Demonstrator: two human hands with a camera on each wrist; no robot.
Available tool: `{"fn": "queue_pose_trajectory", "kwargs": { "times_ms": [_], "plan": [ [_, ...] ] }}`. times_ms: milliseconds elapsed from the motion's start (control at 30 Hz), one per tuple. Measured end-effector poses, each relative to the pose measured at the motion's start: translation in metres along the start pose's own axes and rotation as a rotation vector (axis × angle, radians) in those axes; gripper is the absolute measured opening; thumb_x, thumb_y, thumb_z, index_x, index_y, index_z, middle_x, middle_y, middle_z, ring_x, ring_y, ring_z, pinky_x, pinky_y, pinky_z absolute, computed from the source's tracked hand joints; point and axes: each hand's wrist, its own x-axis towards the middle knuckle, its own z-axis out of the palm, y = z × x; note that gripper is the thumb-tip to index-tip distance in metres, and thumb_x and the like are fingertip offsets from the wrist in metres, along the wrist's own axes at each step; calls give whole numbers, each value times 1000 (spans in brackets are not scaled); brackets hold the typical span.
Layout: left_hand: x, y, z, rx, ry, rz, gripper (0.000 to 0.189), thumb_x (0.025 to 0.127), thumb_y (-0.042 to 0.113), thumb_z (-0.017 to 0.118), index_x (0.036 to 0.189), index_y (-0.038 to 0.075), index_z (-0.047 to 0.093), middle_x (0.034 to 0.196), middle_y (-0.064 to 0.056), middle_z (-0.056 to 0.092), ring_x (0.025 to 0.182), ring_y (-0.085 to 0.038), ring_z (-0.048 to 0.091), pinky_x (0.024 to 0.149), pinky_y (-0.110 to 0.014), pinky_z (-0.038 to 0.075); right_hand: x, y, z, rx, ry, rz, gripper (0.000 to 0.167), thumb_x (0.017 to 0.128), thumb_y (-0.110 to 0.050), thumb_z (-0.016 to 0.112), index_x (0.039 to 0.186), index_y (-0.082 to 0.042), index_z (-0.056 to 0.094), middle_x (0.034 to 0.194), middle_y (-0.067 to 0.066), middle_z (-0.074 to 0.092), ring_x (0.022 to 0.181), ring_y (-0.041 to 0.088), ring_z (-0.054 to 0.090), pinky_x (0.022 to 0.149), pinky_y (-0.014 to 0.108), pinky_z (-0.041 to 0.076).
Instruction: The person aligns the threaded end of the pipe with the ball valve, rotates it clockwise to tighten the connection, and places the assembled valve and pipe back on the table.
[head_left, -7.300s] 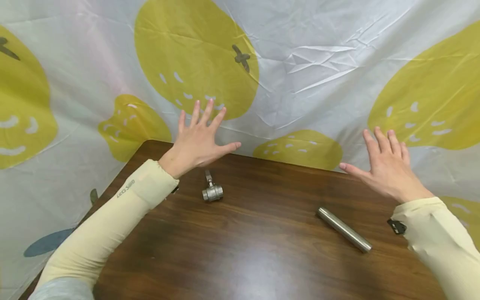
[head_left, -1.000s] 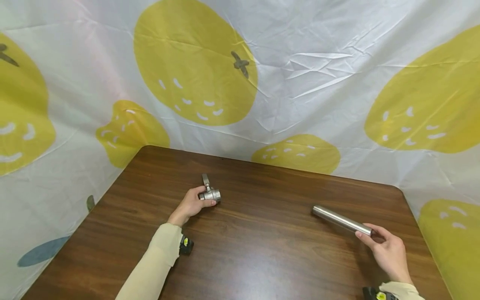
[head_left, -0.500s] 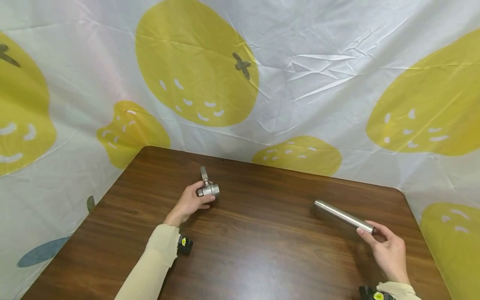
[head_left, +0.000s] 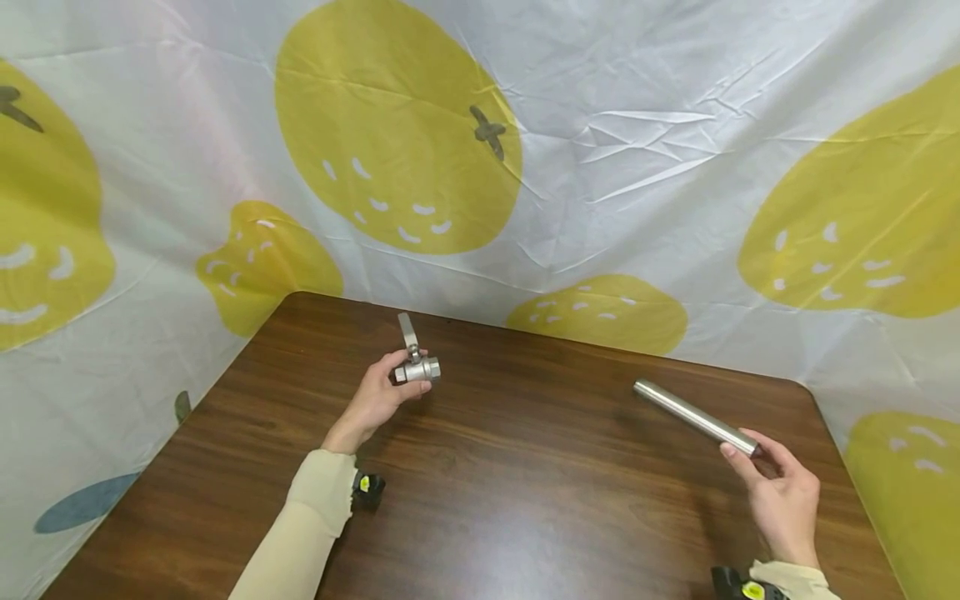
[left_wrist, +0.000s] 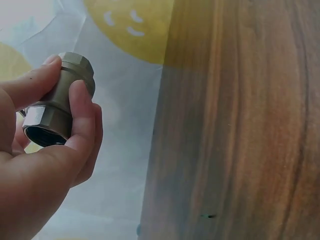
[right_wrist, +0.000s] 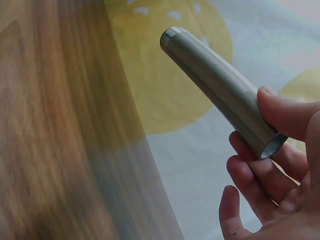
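In the head view my left hand [head_left: 367, 402] grips a metal ball valve [head_left: 420, 370] by its body, fingers behind it and thumb in front. The valve's flat lever handle [head_left: 408, 332] points up and away. Up close in the left wrist view, the valve body [left_wrist: 62, 91] lies between thumb and fingers, an open hex end facing the camera. At the right, my right hand [head_left: 786, 500] pinches the near end of a straight metal pipe [head_left: 693, 415]. Threads show at the pipe's far end in the right wrist view, where the hollow near end of the pipe [right_wrist: 220, 85] sits by my fingers.
Both things are held over a dark brown wooden table [head_left: 525, 475]. A white cloth [head_left: 600, 217] printed with yellow fruit hangs along the table's back and sides. Black wrist devices sit at the left cuff [head_left: 367, 492] and right cuff [head_left: 738, 583].
Both hands were spread open above the table at first, valve and pipe lying on it. They then took hold of them. Over the last second, valve and pipe have risen away from the tabletop.
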Motion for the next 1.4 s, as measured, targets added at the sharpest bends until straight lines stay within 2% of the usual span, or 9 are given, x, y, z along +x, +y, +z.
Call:
{"fn": "queue_pose_trajectory", "kwargs": {
  "times_ms": [133,267,500,733,933,1167,1400],
  "plan": [
    [0,4,0,8,18,18,50,84,6,73,132,8,56,121,-18,52,100,-23,56,77,-25,54,-1,-7,3,93,19,3,35,76,0,80,110,-1,70,81,-18,69,74,-7,65,65,5,48],
    [-1,10,-1,5,39,32,50,84,7,74,131,10,58,123,-17,53,102,-22,54,78,-22,51,-2,-13,5,95,28,-19,36,77,-1,80,111,-1,70,82,-18,69,75,-7,65,64,4,47],
    [1,16,-1,-6,34,76,54,85,6,73,135,8,55,127,-18,54,106,-22,52,81,-21,48,-3,-18,11,181,28,-109,35,76,6,78,109,5,68,83,-14,70,76,-4,66,64,5,49],
    [0,22,2,-3,41,74,53,83,8,75,133,10,57,127,-16,57,108,-23,54,84,-21,48,-2,-21,15,229,22,-165,34,76,7,76,109,6,68,86,-14,72,79,-4,67,68,5,49],
    [-1,29,7,-29,63,87,54,83,8,76,133,9,56,132,-14,57,111,-24,54,84,-20,49,-3,-24,19,358,21,-175,34,75,12,74,109,10,67,87,-9,73,79,0,68,68,7,50],
    [1,36,12,-39,103,88,60,81,4,76,136,3,52,128,-20,57,105,-24,56,80,-16,49,-6,-30,26,514,8,-215,34,75,19,70,108,15,64,88,-2,74,80,6,69,69,11,52],
    [2,39,14,-63,75,118,59,82,5,75,136,2,51,128,-20,55,110,-26,56,83,-16,48,-9,-34,30,591,-19,-258,34,75,22,68,108,18,63,90,2,75,82,8,70,70,13,54]
  ]
}}
